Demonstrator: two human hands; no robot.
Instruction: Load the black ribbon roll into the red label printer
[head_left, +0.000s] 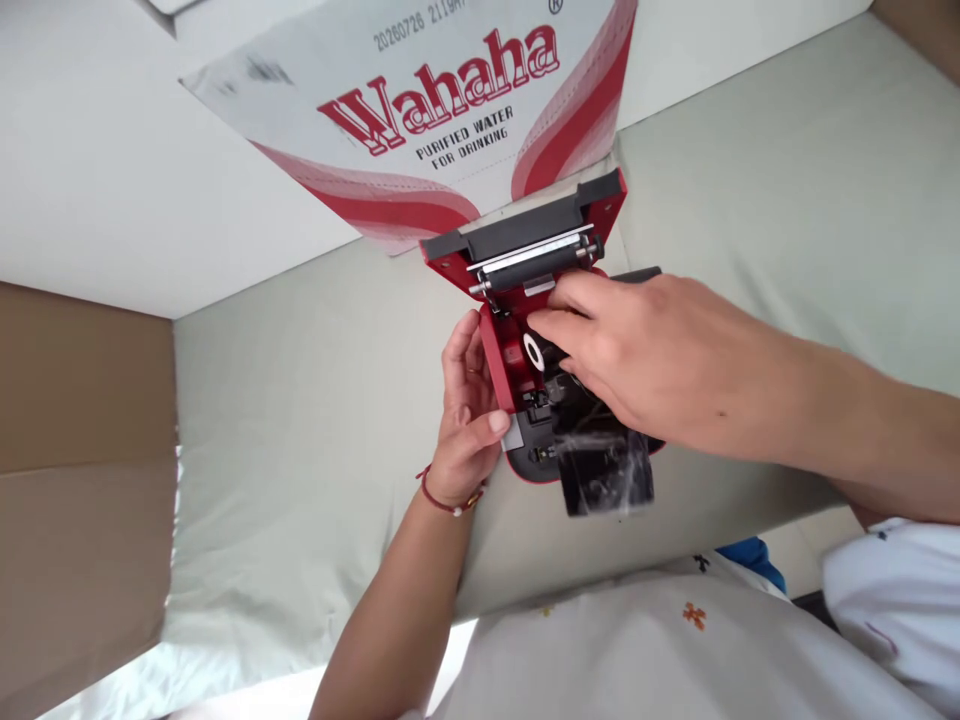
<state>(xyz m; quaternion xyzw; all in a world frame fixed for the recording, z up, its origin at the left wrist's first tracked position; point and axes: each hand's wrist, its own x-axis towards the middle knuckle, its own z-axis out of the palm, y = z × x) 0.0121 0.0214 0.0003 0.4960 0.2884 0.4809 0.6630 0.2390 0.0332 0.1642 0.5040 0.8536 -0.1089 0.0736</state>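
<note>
A red and black label printer (491, 345) lies on the cloth-covered surface with its lid (525, 230) raised, showing a roller on the lid's underside. My left hand (469, 400) grips the printer's left side, thumb at the grey corner and fingers along the red wall. Inside the bay is a black roll with a white core (533, 352), and the fingers of my right hand (607, 340) are closed around it from above. A shiny black strip (604, 475) extends from the roll over the printer's front edge. My right hand hides much of the bay.
Behind the raised lid stands a white and red Wahaha water carton (442, 110). A brown cardboard box (82, 480) is at the left. Pale green cloth (300, 400) covers the surface beneath the printer, and white patterned fabric (637, 650) is at the near edge.
</note>
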